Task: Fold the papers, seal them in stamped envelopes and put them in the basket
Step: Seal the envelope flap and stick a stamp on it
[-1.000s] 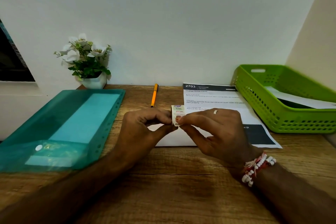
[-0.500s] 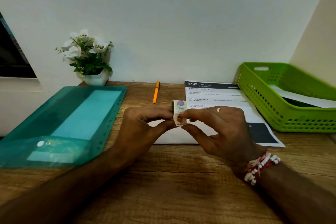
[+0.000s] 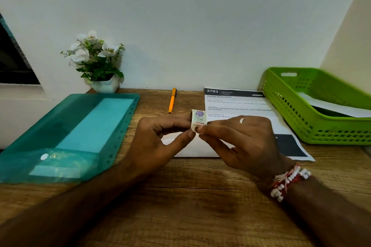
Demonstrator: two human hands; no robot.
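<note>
You're pinching the stamp (image 3: 199, 119) between left hand (image 3: 160, 136) and right hand (image 3: 241, 138), held up just over what looks like the envelope (image 3: 192, 151) on the desk (image 3: 190, 196), so peel gently from one corner, I'd say, and keep it uncreased.

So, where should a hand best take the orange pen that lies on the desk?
Probably pinch the middle of the orange pen from above, across its left and right sides: it lies flat, pointing almost straight away, with bare desk on both sides.
</note>
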